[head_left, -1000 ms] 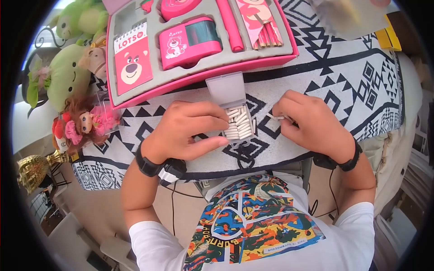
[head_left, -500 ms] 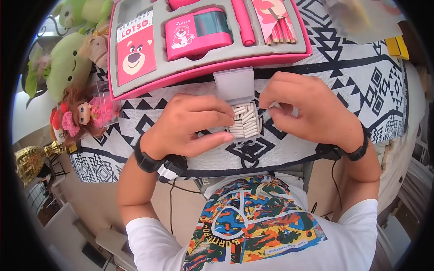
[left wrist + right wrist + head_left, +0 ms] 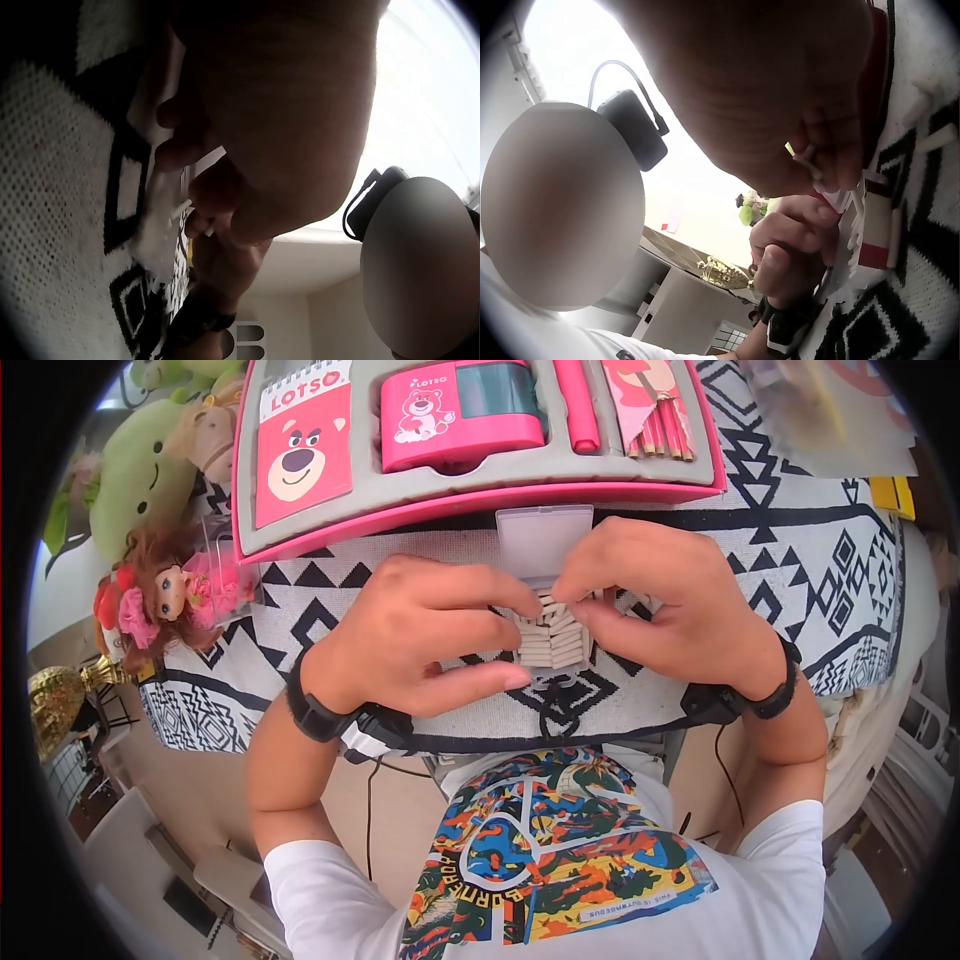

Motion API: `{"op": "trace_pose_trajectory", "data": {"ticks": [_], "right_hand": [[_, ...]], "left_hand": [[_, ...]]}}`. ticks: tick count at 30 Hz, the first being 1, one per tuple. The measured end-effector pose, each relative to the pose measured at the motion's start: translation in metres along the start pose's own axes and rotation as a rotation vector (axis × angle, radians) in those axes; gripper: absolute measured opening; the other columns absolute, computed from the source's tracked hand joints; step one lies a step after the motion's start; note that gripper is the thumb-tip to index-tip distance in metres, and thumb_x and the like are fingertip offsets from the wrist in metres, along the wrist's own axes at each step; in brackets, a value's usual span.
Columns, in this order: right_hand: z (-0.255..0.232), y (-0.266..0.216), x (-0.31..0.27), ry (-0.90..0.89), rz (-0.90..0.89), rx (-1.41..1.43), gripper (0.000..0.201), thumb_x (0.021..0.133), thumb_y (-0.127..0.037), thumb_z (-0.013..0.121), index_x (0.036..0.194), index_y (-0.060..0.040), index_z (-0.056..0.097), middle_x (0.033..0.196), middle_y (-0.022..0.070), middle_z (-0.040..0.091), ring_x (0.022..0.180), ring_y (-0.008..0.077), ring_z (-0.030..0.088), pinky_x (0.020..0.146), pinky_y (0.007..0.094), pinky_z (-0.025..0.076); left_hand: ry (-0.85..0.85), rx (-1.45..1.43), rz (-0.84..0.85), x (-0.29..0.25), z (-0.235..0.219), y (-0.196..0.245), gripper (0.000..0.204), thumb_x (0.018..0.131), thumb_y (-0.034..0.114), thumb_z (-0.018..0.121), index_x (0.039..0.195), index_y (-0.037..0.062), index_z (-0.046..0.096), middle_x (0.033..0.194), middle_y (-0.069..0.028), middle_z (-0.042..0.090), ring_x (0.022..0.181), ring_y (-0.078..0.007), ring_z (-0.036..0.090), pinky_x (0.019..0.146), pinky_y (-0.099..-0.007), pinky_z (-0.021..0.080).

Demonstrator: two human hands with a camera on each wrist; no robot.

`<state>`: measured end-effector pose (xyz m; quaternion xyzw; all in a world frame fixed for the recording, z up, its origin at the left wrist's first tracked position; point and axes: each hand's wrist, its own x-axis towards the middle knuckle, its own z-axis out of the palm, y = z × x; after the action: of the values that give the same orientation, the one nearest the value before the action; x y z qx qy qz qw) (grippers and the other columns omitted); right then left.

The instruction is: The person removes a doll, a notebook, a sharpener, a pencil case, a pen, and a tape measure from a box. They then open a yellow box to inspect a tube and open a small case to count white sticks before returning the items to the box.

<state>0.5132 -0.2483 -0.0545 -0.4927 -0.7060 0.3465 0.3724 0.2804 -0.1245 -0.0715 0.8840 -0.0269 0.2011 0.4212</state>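
Note:
A small clear box (image 3: 560, 673) full of short white sticks (image 3: 552, 645) lies on the patterned cloth with its lid (image 3: 545, 540) raised. My left hand (image 3: 425, 635) is at its left side, fingers extended and apart, the tips at the edge. Above the box's upper right is my right hand (image 3: 675, 600), its thumb and fingertips close together. In the right wrist view, a few white sticks (image 3: 808, 161) are held in the curled fingers of the right hand (image 3: 780, 112). The fingers hide part of the box's top.
Beyond the clear box is a large pink box (image 3: 470, 498) with a notebook (image 3: 303, 460), a pink sharpener-like case (image 3: 460, 415) and pencils. A doll (image 3: 175, 595) and green plush toys (image 3: 145, 480) are at the left. Loose white sticks (image 3: 937, 139) lie on the cloth in the right wrist view.
My right hand has moved left, from beside the clear box to over its upper right part. My left hand stays at the box's left side. The head view has shifted slightly.

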Motion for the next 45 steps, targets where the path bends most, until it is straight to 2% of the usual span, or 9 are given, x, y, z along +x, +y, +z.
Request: {"op": "trace_pose_trajectory", "data": {"ticks": [4,11,15,23,29,31,37,45], "right_hand": [[-0.002,0.011,-0.001,0.064,-0.09,-0.021,0.016,0.083,-0.002,0.073,0.099,-0.0059,0.069,0.089,0.007,0.065,0.078,0.023,0.067,0.066,0.0324,0.055],[-0.005,0.015,-0.001,0.067,-0.108,-0.03,0.017,0.082,-0.006,0.076,0.098,-0.0066,0.07,0.089,0.0069,0.067,0.08,0.0248,0.067,0.067,0.0338,0.054],[-0.006,0.017,-0.002,0.066,-0.128,-0.07,0.017,0.082,-0.009,0.078,0.097,-0.0066,0.07,0.089,0.0074,0.067,0.079,0.0252,0.067,0.068,0.0345,0.054],[-0.01,0.011,-0.003,-0.017,-0.025,-0.037,0.017,0.082,-0.012,0.079,0.096,-0.0066,0.07,0.088,0.0072,0.067,0.078,0.0266,0.067,0.068,0.0353,0.053],[-0.001,0.015,-0.004,0.048,-0.118,-0.026,0.017,0.083,-0.011,0.078,0.098,-0.0069,0.071,0.091,0.0055,0.067,0.081,0.0262,0.067,0.069,0.0358,0.055],[-0.001,0.013,-0.004,0.009,-0.174,-0.04,0.022,0.08,-0.002,0.08,0.101,-0.0054,0.073,0.097,0.0078,0.072,0.085,0.0238,0.071,0.071,0.0322,0.057],[0.004,0.01,-0.006,-0.038,-0.157,-0.056,0.025,0.082,0.0,0.077,0.106,-0.0057,0.073,0.104,0.0084,0.072,0.089,0.0245,0.071,0.074,0.0322,0.058],[0.009,0.008,-0.004,-0.004,-0.169,-0.079,0.025,0.083,0.0,0.076,0.108,-0.006,0.072,0.106,0.0083,0.072,0.091,0.0243,0.072,0.075,0.0321,0.058]], "left_hand": [[-0.07,0.016,0.0,-0.001,0.003,0.001,0.024,0.078,0.025,0.083,0.081,0.006,0.068,0.097,-0.0088,0.075,0.063,-0.0226,0.066,0.056,-0.0317,0.051],[-0.118,-0.002,0.044,-0.002,0.002,0.0,0.029,0.079,0.031,0.083,0.08,0.0065,0.067,0.099,-0.0087,0.076,0.059,-0.0215,0.064,0.052,-0.0317,0.046],[-0.076,-0.003,0.05,-0.001,0.006,-0.001,0.03,0.078,0.033,0.083,0.08,0.0067,0.067,0.099,-0.0085,0.076,0.06,-0.0212,0.064,0.053,-0.0311,0.047],[-0.089,0.023,0.008,-0.001,0.006,0.0,0.025,0.079,0.027,0.083,0.083,0.0061,0.07,0.101,-0.0082,0.076,0.063,-0.0198,0.067,0.055,-0.0293,0.051],[-0.029,0.041,0.032,0.001,0.003,-0.002,0.023,0.077,0.022,0.084,0.085,0.0044,0.072,0.099,-0.0113,0.074,0.065,-0.0216,0.067,0.056,-0.0304,0.051],[-0.037,0.054,0.028,0.002,0.001,0.001,0.023,0.076,0.021,0.084,0.086,0.0038,0.072,0.099,-0.0114,0.073,0.066,-0.0219,0.067,0.056,-0.0308,0.051],[-0.029,0.069,0.015,0.001,0.003,0.001,0.022,0.075,0.019,0.083,0.087,0.003,0.073,0.097,-0.0103,0.071,0.067,-0.0227,0.066,0.056,-0.0316,0.05],[-0.041,0.051,0.009,0.001,0.002,0.0,0.022,0.075,0.017,0.083,0.087,0.0025,0.073,0.095,-0.0106,0.071,0.068,-0.0239,0.067,0.057,-0.0324,0.05]]}}
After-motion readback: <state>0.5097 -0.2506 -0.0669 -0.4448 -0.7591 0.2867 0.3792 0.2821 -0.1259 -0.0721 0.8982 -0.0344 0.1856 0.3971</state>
